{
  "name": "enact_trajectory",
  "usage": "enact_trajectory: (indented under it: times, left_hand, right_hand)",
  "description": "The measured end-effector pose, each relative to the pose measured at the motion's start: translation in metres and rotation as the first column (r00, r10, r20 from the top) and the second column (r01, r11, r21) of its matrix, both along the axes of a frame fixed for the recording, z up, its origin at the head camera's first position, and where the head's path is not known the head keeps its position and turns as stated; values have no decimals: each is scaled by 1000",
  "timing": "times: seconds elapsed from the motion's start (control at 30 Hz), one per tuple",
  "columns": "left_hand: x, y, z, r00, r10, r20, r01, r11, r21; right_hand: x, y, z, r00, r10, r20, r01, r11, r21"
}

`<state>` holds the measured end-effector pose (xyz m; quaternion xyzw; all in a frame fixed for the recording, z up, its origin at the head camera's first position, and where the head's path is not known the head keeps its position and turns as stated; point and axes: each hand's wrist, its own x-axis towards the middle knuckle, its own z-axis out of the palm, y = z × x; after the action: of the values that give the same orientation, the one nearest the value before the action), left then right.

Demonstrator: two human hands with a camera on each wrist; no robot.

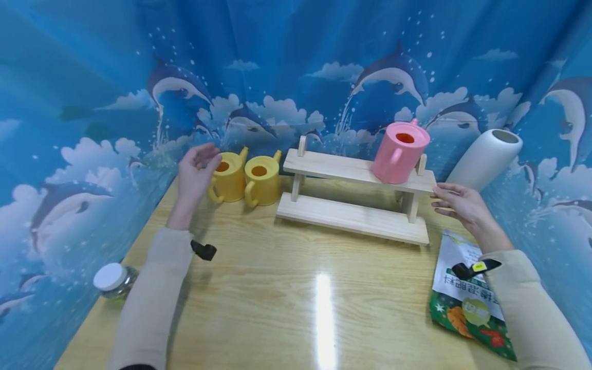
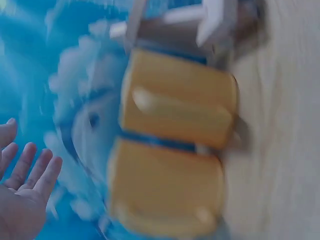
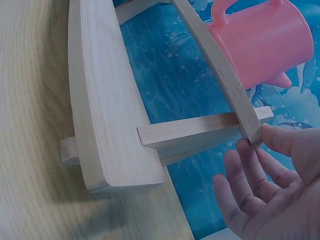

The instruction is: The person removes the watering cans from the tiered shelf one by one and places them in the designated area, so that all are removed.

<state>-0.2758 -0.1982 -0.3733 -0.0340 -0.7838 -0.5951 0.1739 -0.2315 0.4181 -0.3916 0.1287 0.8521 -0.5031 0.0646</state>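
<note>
At the right end of the two-tier wooden shelf (image 1: 351,211), my right hand (image 1: 462,208) pinches the tip of the upper board (image 3: 227,82), thumb on one face and fingertips on the other. A pink watering can (image 1: 400,154) stands on that upper board near the same end. My left hand (image 1: 196,172) is raised beside two yellow watering cans (image 1: 232,180), its fingers loosely extended and holding nothing. In the left wrist view the left hand (image 2: 25,190) is apart from the blurred yellow cans (image 2: 170,187), which stand left of the shelf.
A white vase (image 1: 483,159) leans behind my right hand. Under my right forearm lies a fertilizer bag (image 1: 467,298) with printed leaves. A jar with a white lid (image 1: 111,278) is by my left forearm. A blue dolphin curtain (image 1: 287,67) hangs behind the wooden table (image 1: 259,288).
</note>
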Motion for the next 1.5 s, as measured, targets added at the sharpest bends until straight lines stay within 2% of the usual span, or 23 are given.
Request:
enact_trajectory:
  times: [0.17, 0.3, 0.43, 0.57, 0.63, 0.77, 0.83, 0.93, 1.07, 1.23, 1.37, 1.5]
  left_hand:
    - [-6, 39, 33, 993, -108, -42, 107, 993, -43]
    - [-8, 78, 55, 976, -210, -61, 205, 976, -70]
    - [-8, 122, 75, 943, -327, -65, 322, 944, -71]
    - [-6, 166, 84, 894, -441, -76, 435, 896, -82]
    - [-6, 186, 83, 869, -490, -75, 483, 871, -93]
    - [-6, 221, 75, 830, -554, -65, 546, 831, -109]
    - [-6, 237, 71, 818, -572, -60, 565, 819, -103]
    - [-6, 257, 64, 806, -591, -15, 588, 804, -87]
    - [-7, 281, 55, 803, -594, 39, 596, 801, -56]
    - [-9, 307, 39, 815, -577, 51, 578, 816, -4]
    - [-10, 320, 27, 813, -580, 49, 580, 815, 16]
    - [-10, 329, 21, 812, -578, 81, 580, 815, 4]
  right_hand:
    - [0, -1, 1, 1000, 0, 5, 0, 1000, 8]
    - [-1, 0, 1, 1000, 9, 4, -9, 1000, 7]
    - [-1, 1, 1, 1000, 12, 5, -12, 1000, -2]
    - [-1, 1, 2, 1000, 15, 15, -14, 1000, -19]
    - [0, 1, 2, 1000, 16, 19, -15, 1000, -22]
    - [0, 0, 2, 1000, 14, 20, -14, 1000, -24]
    - [0, 0, 2, 1000, 13, 17, -12, 1000, -20]
    - [0, -1, 2, 1000, 12, 13, -12, 1000, -18]
    - [0, 0, 2, 1000, 11, 6, -11, 1000, -15]
    - [1, 1, 2, 1000, 12, 1, -12, 1000, -10]
    - [0, 1, 2, 1000, 11, 7, -10, 1000, -16]
    - [-1, -1, 1, 1000, 7, 11, -6, 1000, -15]
